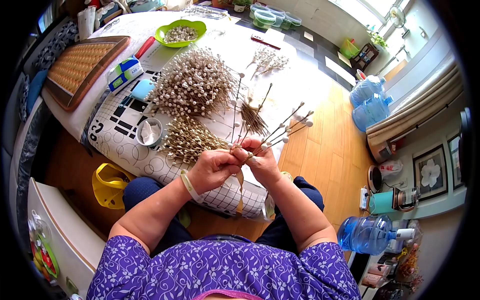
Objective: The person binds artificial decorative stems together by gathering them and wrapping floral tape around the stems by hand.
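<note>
My left hand [215, 167] is closed, its fingertips pinching near the bottom of the stems where both hands meet. Several dark stems with white buds [286, 131] fan out up and to the right from my right hand [260, 161], whose fingers are closed round them. A tan ribbon-like strip [240, 192] hangs down between my hands. Just beyond my left hand lies a bundle of stems with small pale buds [190, 140]. Behind it spreads a big pile of white-beaded stems [192, 82]. Thin brown stems [254, 119] lie past my fingertips.
On the table stand a green bowl [200, 26] of beads, a small white cup [149, 132], a tissue pack [124, 74] and a red phone [265, 42]. A yellow bag [109, 186] is at the lower left. Blue water bottles [370, 111] stand on the right.
</note>
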Demonstrator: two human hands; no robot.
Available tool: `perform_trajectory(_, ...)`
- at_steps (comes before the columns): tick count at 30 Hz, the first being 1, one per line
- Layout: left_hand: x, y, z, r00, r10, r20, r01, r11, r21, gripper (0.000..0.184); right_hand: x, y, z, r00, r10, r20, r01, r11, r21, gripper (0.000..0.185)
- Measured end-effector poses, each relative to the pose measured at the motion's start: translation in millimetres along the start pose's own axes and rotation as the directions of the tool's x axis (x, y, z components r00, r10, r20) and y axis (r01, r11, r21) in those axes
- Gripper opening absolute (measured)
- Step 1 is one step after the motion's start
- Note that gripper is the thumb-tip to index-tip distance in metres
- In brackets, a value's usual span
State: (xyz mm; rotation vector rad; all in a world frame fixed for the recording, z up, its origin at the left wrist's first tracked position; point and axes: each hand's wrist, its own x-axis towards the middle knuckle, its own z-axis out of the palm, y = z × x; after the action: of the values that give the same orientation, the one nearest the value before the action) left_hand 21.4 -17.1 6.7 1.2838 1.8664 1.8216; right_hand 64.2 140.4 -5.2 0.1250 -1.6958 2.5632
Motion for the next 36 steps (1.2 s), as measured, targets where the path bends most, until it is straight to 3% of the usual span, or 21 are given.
perform_trajectory(4, 0, -5, 2, 0.999, 0.043, -0.011, -0.043, 0.998, -0.034, 0.007, 3, -4, -6, 0.999, 0.027, 0.020, -0.027, 1.000, 0.001, 0.008)
perform_trajectory(6, 0, -3, 1, 0.999, 0.036, 0.001, -0.036, 0.998, -0.047, 0.007, 5, -9, -10, 0.989, 0.007, 0.150, 0.009, 0.995, -0.102, 0.008)
perform_trajectory(8, -1, -4, 2, 0.999, 0.033, 0.013, -0.032, 0.998, -0.060, 0.007, 4, -11, -10, 0.993, 0.022, 0.112, -0.017, 0.999, -0.050, 0.010)
perform_trajectory(11, -1, -6, 3, 1.000, 0.002, -0.005, -0.003, 0.996, -0.093, 0.007, 4, -16, -14, 0.985, -0.042, 0.167, 0.083, 0.966, -0.245, 0.012)
perform_trajectory(14, 1, -5, 3, 1.000, 0.016, 0.009, -0.015, 0.998, -0.065, 0.007, 6, -15, -13, 0.976, -0.116, 0.187, 0.158, 0.961, -0.227, 0.011)
perform_trajectory(16, 1, -8, 3, 0.998, 0.068, 0.019, -0.067, 0.996, -0.052, 0.008, 5, -13, -16, 0.981, -0.055, 0.186, 0.090, 0.979, -0.183, 0.009)
perform_trajectory(18, 2, -7, 2, 0.995, 0.097, 0.029, -0.095, 0.994, -0.048, 0.007, 4, -16, -13, 0.986, 0.162, 0.038, -0.157, 0.982, -0.109, 0.007)
perform_trajectory(19, 1, -7, 2, 0.991, 0.125, 0.038, -0.124, 0.991, -0.043, 0.007, 5, -17, -14, 0.982, 0.172, 0.075, -0.158, 0.975, -0.157, 0.008)
perform_trajectory(20, 0, -7, 2, 0.992, 0.118, 0.038, -0.116, 0.992, -0.045, 0.007, 9, -16, -17, 0.979, 0.086, 0.188, -0.051, 0.982, -0.184, 0.009)
perform_trajectory(23, 0, -4, 2, 0.995, -0.002, 0.098, 0.024, 0.976, -0.216, 0.006, 10, -17, -18, 0.967, 0.087, 0.238, -0.029, 0.971, -0.236, 0.010)
perform_trajectory(27, 1, -4, -2, 0.990, -0.042, 0.135, 0.078, 0.959, -0.274, 0.006, 8, -16, -12, 0.965, 0.152, 0.214, -0.133, 0.986, -0.101, 0.010)
perform_trajectory(30, 5, -2, -6, 0.980, -0.010, 0.198, 0.041, 0.987, -0.155, 0.007, 7, -14, -10, 0.972, 0.144, 0.185, -0.132, 0.989, -0.072, 0.012)
perform_trajectory(32, 6, -4, -5, 0.988, 0.021, 0.151, -0.012, 0.998, -0.056, 0.009, 7, -11, -6, 0.994, 0.036, 0.107, -0.026, 0.995, -0.092, 0.012)
perform_trajectory(36, 3, -3, -2, 0.991, 0.043, 0.128, -0.045, 0.999, 0.008, 0.010, 7, -12, -3, 0.997, 0.000, -0.082, -0.003, 0.999, -0.042, 0.011)
